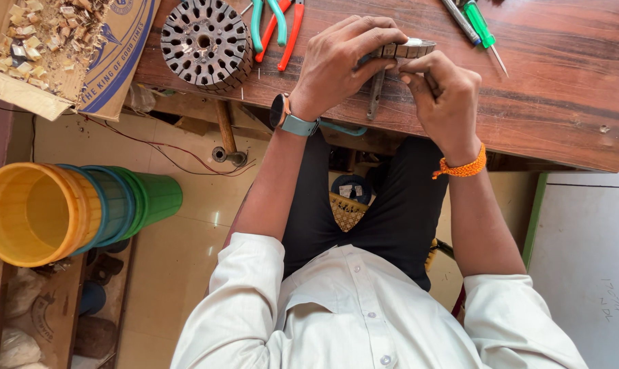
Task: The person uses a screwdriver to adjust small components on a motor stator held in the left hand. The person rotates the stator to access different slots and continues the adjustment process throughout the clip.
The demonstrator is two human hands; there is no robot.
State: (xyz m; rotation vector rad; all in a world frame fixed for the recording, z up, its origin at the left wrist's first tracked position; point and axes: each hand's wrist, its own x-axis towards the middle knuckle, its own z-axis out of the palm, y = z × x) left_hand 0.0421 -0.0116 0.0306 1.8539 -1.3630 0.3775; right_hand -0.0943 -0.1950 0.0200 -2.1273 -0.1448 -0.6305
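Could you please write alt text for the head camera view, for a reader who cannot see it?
Seen from above, a seated person's left hand and right hand together grip a small grey metal part over a wooden table. A round slotted metal core and pliers lie nearby.

A round slotted dark metal core (205,43) and red-handled pliers (285,31) lie on the brown wooden table (562,89); stacked yellow and green plastic buckets (70,212) sit below.

- A dark wooden workbench (548,102) fills the top of the view, its grain reddish and scuffed.
- Below it lies a pale cream tiled floor (186,239), glossy with daylight.
- A stack of plastic buckets (70,212), yellow outermost, lies on its side at left.
- A cardboard box (84,61) of scraps sits at the bench's corner.
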